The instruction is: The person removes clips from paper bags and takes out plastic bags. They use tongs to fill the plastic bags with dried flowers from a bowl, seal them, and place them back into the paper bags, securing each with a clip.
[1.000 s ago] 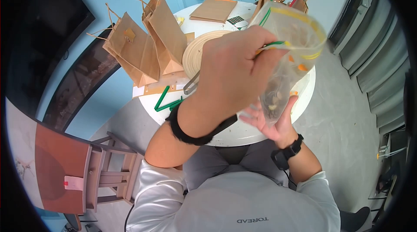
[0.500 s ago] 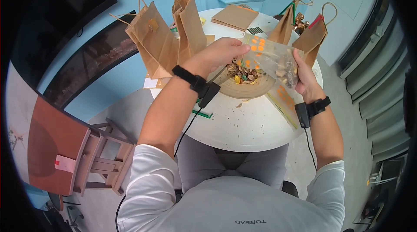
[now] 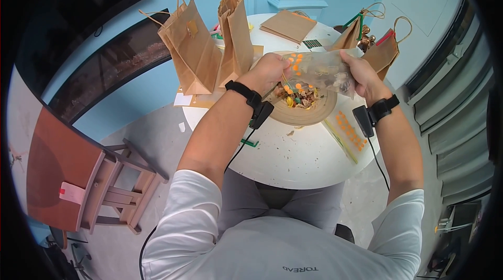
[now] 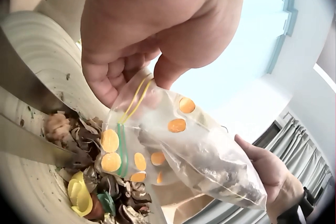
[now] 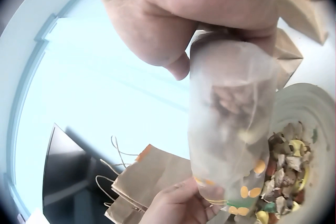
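Observation:
A clear zip bag (image 3: 322,68) with orange dots is stretched sideways between the hands, above a round woven tray (image 3: 283,116). My left hand (image 3: 268,69) pinches its zip edge; in the left wrist view, thumb and fingers of the left hand (image 4: 163,29) meet at the yellow-striped corner. At the opposite end, my right hand (image 3: 367,75) grips the bag, its fingers partly hidden behind the plastic in the right wrist view. Dark and pale pieces show inside the bag (image 4: 210,166). Dried petal-like pieces (image 4: 105,187) lie heaped on the tray, beside metal tongs (image 4: 31,142).
Two upright paper bags (image 3: 191,52) stand at the table's left and more (image 3: 385,52) at its right. A folded paper bag (image 3: 288,26) lies at the back. Another orange-dotted bag (image 3: 350,130) lies front right, a green strip (image 3: 250,143) front left. Crumbs dot the white table (image 3: 283,162).
The zip bag was upright near the body, with my left hand at its top and my right below. Now it lies sideways over the tray, its filled end slightly higher than half a second ago.

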Available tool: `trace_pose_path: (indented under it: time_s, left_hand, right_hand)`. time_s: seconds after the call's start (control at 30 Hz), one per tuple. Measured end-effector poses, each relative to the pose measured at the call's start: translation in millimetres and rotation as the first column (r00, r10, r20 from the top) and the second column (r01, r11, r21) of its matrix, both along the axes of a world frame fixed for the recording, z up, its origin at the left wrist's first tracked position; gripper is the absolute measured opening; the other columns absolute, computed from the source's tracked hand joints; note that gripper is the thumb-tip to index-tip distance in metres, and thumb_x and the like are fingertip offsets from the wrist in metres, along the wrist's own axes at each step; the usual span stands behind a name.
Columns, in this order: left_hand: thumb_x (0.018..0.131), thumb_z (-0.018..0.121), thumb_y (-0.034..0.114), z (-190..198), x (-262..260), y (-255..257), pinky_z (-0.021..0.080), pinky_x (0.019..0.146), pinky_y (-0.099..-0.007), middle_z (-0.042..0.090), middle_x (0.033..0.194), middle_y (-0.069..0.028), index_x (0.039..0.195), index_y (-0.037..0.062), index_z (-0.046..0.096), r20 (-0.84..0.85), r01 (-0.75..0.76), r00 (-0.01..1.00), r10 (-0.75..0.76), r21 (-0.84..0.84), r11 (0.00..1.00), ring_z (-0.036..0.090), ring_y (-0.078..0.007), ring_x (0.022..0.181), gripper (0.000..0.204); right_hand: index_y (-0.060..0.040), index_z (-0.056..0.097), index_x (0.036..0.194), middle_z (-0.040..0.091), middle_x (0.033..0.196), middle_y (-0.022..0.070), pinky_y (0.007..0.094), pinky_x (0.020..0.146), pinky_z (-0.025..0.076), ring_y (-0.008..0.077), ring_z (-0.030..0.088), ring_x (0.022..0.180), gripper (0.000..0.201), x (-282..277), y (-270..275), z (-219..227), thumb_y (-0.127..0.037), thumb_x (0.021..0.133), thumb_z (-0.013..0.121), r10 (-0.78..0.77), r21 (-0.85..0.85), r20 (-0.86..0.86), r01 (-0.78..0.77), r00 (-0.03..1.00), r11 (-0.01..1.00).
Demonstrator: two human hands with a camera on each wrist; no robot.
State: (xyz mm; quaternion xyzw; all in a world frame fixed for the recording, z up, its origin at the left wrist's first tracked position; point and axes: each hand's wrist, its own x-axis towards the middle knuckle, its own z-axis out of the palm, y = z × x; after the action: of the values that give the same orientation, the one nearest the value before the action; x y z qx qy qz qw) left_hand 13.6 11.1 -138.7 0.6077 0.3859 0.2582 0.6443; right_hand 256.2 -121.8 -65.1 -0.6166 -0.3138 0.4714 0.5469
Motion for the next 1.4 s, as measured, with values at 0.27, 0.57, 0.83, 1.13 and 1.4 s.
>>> trace_pose_path:
  time_s: [0.27, 0.57, 0.83, 1.13, 1.4]
  left_hand:
    - [0.109, 0.060, 0.023, -1.1, -9.7, 1.0, 0.051, 0.069, -0.0286, 0.064, 0.083, -0.0013, 0.092, 0.0089, 0.065, -0.078, 0.018, 0.997, -0.021, -0.047, 0.999, 0.059, -0.0111, 0.074, 0.023]
    - [0.109, 0.061, 0.028, -8.9, -1.0, 7.2, 0.055, 0.065, -0.0280, 0.062, 0.088, -0.0029, 0.098, 0.0042, 0.068, -0.217, -0.019, 0.976, 0.017, -0.007, 1.000, 0.060, -0.0131, 0.072, 0.028]
    - [0.108, 0.064, 0.029, -7.7, -2.1, 5.0, 0.055, 0.062, -0.0335, 0.063, 0.099, -0.0129, 0.111, -0.0076, 0.065, -0.225, -0.016, 0.974, 0.022, 0.028, 0.999, 0.062, -0.0206, 0.077, 0.036]
    - [0.109, 0.060, 0.026, -4.5, -3.9, 4.9, 0.056, 0.066, -0.0260, 0.061, 0.090, -0.0025, 0.113, -0.0009, 0.070, -0.203, 0.007, 0.979, -0.001, 0.026, 1.000, 0.058, -0.0111, 0.075, 0.029]
    - [0.110, 0.058, 0.026, -12.6, -0.5, 12.4, 0.055, 0.067, -0.0264, 0.064, 0.092, -0.0043, 0.110, -0.0016, 0.071, -0.170, -0.021, 0.985, 0.028, 0.042, 0.999, 0.059, -0.0107, 0.076, 0.030]
  right_hand:
    - [0.0077, 0.055, 0.135, 0.069, 0.120, 0.0144, 0.0408, 0.074, 0.067, 0.0221, 0.074, 0.096, 0.049, -6.3, 10.5, 9.6, -0.031, 0.107, 0.063, 0.073, 0.003, 0.160, -0.075, 0.984, 0.997]
    - [0.0048, 0.049, 0.146, 0.069, 0.124, 0.0123, 0.0331, 0.084, 0.060, 0.0187, 0.072, 0.104, 0.050, -23.5, -1.9, 31.7, -0.021, 0.106, 0.062, 0.038, -0.044, 0.345, -0.024, 0.938, 0.999]
    - [0.0067, 0.041, 0.155, 0.068, 0.123, 0.0159, 0.0290, 0.072, 0.059, 0.0178, 0.071, 0.098, 0.060, -9.6, 13.7, 16.9, -0.005, 0.101, 0.062, 0.069, 0.105, 0.259, -0.100, 0.963, 0.989]
    - [0.0121, 0.025, 0.162, 0.062, 0.132, 0.0256, 0.0353, 0.084, 0.063, 0.0282, 0.071, 0.109, 0.074, -23.1, 19.1, 33.1, 0.004, 0.098, 0.060, -0.022, 0.235, 0.253, -0.039, 0.967, 0.971]
    - [0.0123, 0.026, 0.161, 0.057, 0.142, 0.0264, 0.0372, 0.098, 0.060, 0.0301, 0.068, 0.119, 0.073, -38.2, 20.9, 49.5, 0.002, 0.099, 0.062, -0.022, 0.261, 0.226, -0.039, 0.974, 0.964]
